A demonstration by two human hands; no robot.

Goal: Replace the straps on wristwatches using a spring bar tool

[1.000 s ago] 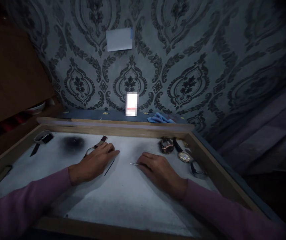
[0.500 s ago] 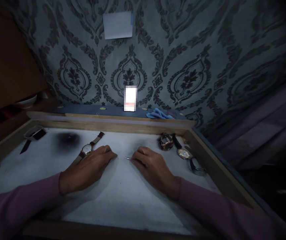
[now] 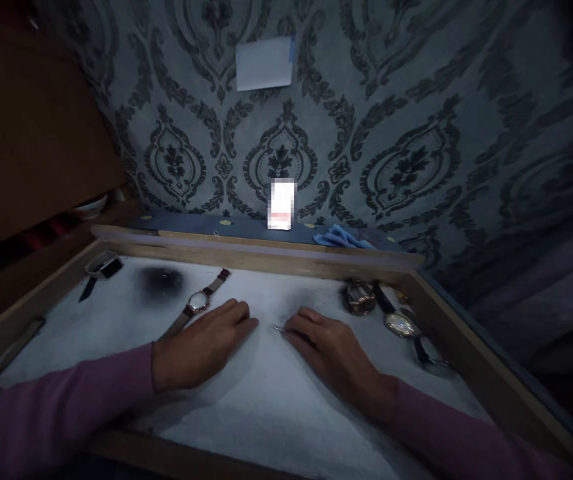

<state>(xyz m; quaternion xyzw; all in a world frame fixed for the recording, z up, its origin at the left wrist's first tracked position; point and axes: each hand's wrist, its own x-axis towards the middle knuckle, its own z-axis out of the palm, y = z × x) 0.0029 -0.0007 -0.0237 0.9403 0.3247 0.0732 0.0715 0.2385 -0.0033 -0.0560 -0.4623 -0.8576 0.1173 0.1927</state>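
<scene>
My left hand rests on the white surface of the shallow wooden tray, fingers curled, thumb and index close together. Whatever it may pinch is hidden or too small to name. Just beyond it lies a wristwatch with a pale round dial and a brown and tan strap, partly behind the hand. To the right, my right hand is closed round a thin, pointed metal tool. Only its tip shows, directed at the left hand's fingers. A narrow gap separates the two hands.
At the tray's right side lie a chunky dark watch, a gold-faced watch and a black-strapped watch. Another watch is at the far left corner. Behind the rim stand a bright phone-like screen and a crumpled blue cloth.
The whole view has shifted, so the tray and both hands appear farther right and slightly lower. The hands keep much the same pose, and the metal tool stays in the right one.
</scene>
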